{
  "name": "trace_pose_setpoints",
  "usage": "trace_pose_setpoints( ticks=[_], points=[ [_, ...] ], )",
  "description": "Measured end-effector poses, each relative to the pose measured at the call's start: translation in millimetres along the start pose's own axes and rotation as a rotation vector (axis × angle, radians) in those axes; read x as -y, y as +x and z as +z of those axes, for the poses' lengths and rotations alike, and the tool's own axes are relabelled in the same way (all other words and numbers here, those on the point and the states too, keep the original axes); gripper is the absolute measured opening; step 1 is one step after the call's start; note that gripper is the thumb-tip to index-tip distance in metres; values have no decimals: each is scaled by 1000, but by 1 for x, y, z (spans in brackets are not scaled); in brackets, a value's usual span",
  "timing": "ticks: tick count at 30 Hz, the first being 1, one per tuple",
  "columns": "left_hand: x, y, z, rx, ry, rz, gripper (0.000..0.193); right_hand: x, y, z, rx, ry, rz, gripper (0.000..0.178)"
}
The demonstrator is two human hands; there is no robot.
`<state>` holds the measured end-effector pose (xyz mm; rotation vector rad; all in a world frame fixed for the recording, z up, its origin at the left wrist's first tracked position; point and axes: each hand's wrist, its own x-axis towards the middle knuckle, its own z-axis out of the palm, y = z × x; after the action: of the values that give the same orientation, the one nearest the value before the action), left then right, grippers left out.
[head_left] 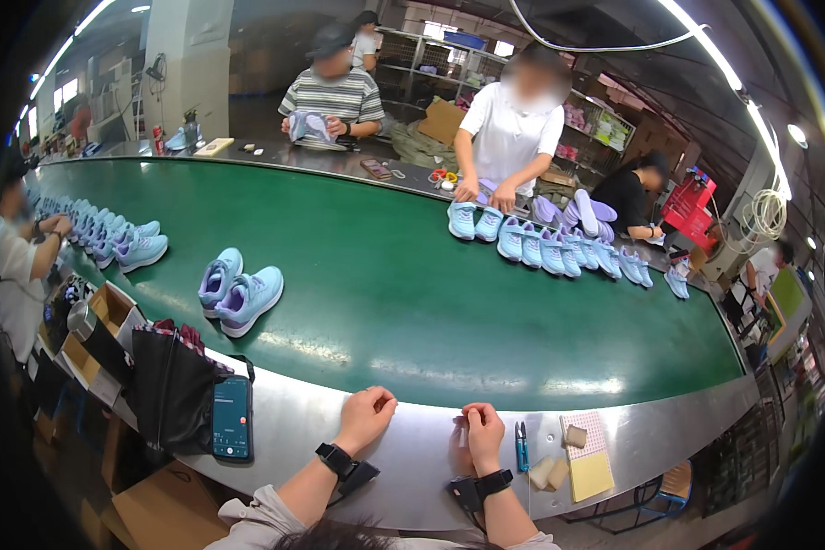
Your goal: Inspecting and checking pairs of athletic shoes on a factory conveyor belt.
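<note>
My left hand (368, 419) rests over the metal edge of the work table, its fingers curled together and nothing showing in them. My right hand (483, 434) is held the same way to the right, fingers closed and thumb against them, with no object visible. A gap of bare metal lies between the two hands. Close by the right hand are small blue-handled thread snips (522, 447). The nearest shoes are a pair of light blue sneakers with lilac linings (251, 298), standing on the green conveyor belt (376, 302) ahead and to the left.
A phone (232, 417) leans against a black bag (170, 385) at left. Beige blocks (548, 473) and a notepad (590, 466) lie at right. Rows of blue sneakers (550, 251) line the belt's far right side and far left (110, 234). Co-workers (513, 128) handle shoes opposite.
</note>
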<state>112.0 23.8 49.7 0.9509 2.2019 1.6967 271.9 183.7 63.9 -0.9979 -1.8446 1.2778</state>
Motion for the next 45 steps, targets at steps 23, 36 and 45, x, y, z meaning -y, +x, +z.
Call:
trace_pose_setpoints(
  ticks=[23,36,45],
  points=[
    [6,-2,0,85,1,-26,14,-2,-3,1,-49,-44,-35,15],
    [-1,9,4,56,-130,-81,12,4,10,-3,-67,-29,-45,14],
    [9,-2,5,61,-90,-72,12,-5,0,0,-30,26,-33,14]
  ],
)
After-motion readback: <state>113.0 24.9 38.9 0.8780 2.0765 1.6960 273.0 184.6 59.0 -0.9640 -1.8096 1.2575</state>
